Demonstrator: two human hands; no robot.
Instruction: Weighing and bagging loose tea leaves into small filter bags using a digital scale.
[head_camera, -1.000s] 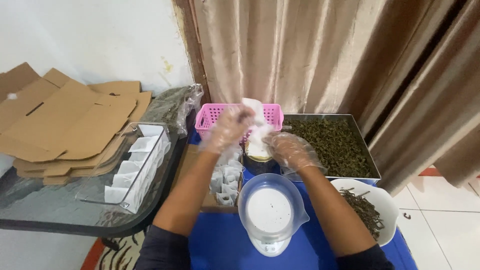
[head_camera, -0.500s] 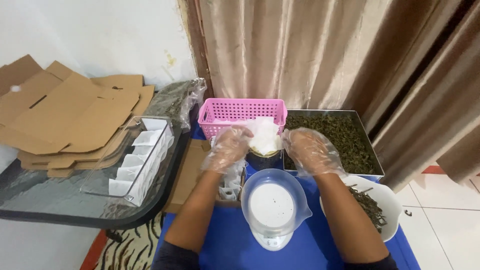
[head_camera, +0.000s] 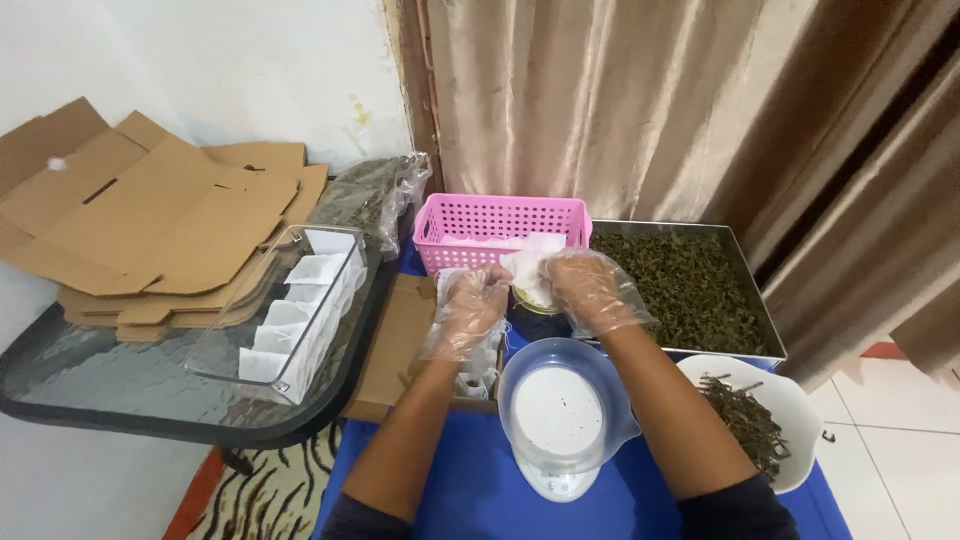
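White pouch (head_camera: 530, 268): a small, crumpled paper-like bag, held just in front of the pink basket (head_camera: 500, 230), above a dark round jar (head_camera: 538, 318).
Left hand (head_camera: 468, 310): in a clear plastic glove, fingers curled around the pouch's left edge.
Right hand (head_camera: 590, 290): also gloved, fingers pinching the pouch's right side.
Metal tray (head_camera: 748, 290): just right of the basket, filled with dark dried leaves.
Clear measuring jug (head_camera: 560, 405): nearer the person than the basket, sitting on a small scale on the blue mat.
White bowl (head_camera: 790, 400): right of the jug, holding dried stalks.
Clear box (head_camera: 290, 315): left of the basket on the glass table, lined with white pouches, beside flattened cardboard (head_camera: 140, 220).
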